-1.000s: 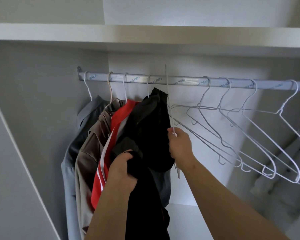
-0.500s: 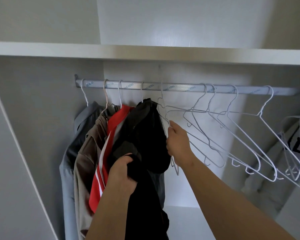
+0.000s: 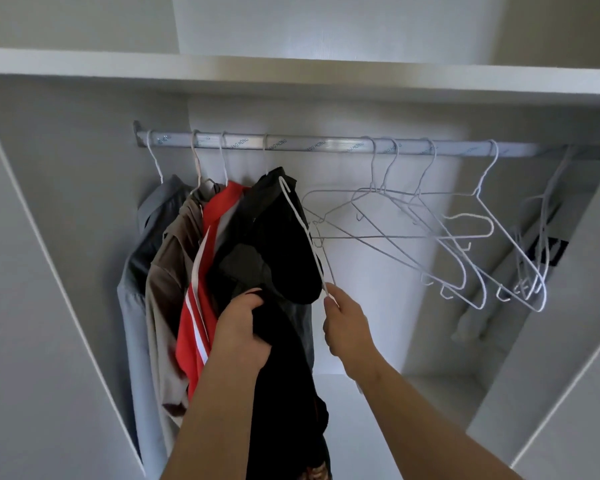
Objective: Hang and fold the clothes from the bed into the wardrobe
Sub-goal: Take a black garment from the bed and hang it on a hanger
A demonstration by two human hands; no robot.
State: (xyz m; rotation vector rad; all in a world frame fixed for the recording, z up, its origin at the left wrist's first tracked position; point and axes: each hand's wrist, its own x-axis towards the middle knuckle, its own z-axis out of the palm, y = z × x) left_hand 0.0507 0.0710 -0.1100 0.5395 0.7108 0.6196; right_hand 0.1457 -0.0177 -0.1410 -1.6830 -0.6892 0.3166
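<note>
The wardrobe is open, with a rail running under its shelf. Four garments already hang at the rail's left end: a grey shirt, a brown one, a red top and a dark piece. A black garment, the one now in hand, droops in front of them, bunched at its top in the left hand, whose fingers are curled tightly into the cloth. To the right, a cluster of empty hangers swings askew on the rail. One hanger is off the rail, its hook free just beside the dark piece, its lower end pinched between the thumb and fingertips of the right hand. Whether its wire is clear of the neighbouring hangers is hard to tell. The step looks like dressing this hanger with the black garment. Next, the cloth likely needs opening at its neck or waist so that the wire can be fed in. Then the hook goes over the bare stretch of rail between the hung clothes and the empty hangers.
</note>
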